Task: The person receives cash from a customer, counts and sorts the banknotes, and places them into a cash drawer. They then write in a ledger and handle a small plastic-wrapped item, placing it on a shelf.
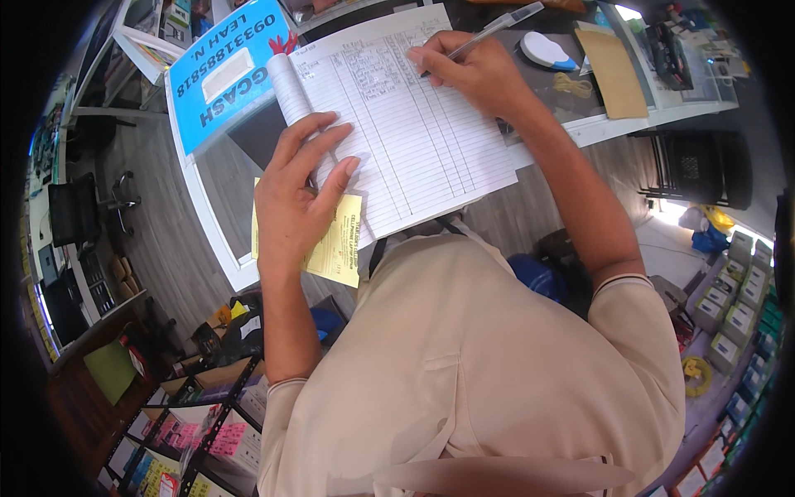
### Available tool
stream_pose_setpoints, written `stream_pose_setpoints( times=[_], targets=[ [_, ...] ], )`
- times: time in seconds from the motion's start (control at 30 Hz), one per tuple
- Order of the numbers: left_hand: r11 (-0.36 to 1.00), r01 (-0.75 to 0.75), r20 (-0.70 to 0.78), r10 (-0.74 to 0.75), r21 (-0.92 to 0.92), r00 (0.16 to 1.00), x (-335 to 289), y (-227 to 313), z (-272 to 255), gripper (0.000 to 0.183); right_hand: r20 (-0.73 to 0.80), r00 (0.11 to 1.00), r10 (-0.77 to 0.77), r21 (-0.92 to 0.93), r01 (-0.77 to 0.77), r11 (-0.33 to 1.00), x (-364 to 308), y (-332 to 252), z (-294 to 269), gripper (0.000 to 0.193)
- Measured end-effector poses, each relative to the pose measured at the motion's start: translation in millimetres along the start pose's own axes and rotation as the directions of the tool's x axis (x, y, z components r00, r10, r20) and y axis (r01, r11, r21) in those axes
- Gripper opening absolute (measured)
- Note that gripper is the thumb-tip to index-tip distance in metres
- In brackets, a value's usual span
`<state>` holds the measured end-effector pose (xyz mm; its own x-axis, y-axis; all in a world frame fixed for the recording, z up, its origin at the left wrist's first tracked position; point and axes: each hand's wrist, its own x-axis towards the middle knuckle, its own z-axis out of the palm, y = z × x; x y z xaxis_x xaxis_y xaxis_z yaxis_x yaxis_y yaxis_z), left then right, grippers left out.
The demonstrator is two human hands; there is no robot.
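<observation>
An open ruled notebook (414,157) lies in front of me, its earlier pages rolled back along the left side. Handwriting and drawn column lines fill the upper part of the page. Between the fingers of my right hand (474,70) is a clear pen (505,26), its tip down at the page's upper right. My left hand (302,186) rests on the notebook's left edge with its fingers spread. Under that hand and wrist lies a yellow printed slip (339,248), partly covered by it.
A glass-topped counter with a white frame (203,211) carries the notebook. A blue sign (219,74) lies at the left. On the right are a white-and-blue oval object (546,50), a coil of string (573,84) and a brown envelope (613,73). Shelves of boxes (199,414) stand lower left.
</observation>
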<state>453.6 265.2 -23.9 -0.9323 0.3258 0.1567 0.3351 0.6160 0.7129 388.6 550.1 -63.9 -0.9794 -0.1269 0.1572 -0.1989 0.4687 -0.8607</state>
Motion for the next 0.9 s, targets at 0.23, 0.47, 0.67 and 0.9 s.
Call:
stream_pose_setpoints(
  times=[0.23, 0.47, 0.67, 0.9],
  targets=[
    [1.000, -0.008, -0.007, 0.009, 0.028, 1.000, 0.8, -2.0, 0.6, 0.034, 0.029, 0.996, 0.080, -0.029, -0.080, 0.996, 0.9, -5.8, -2.2, 0.033],
    [1.000, 0.003, -0.001, -0.003, 0.026, 1.000, 0.6, -1.6, -0.3, 0.034, 0.021, 0.996, 0.081, -0.071, -0.080, 0.994, 1.4, -6.8, -2.5, 0.039],
    [1.000, 0.010, -0.010, -0.010, 0.023, 1.000, 0.3, -0.6, -0.2, 0.035, 0.030, 0.993, 0.111, -0.073, -0.109, 0.991, 2.1, -7.0, -2.6, 0.038],
    [1.000, 0.028, 0.002, -0.028, 0.006, 1.000, -4.2, 1.7, -2.5, 0.033, 0.039, 0.989, 0.140, -0.053, -0.138, 0.989, -2.6, -14.5, -2.6, 0.036]
  ],
)
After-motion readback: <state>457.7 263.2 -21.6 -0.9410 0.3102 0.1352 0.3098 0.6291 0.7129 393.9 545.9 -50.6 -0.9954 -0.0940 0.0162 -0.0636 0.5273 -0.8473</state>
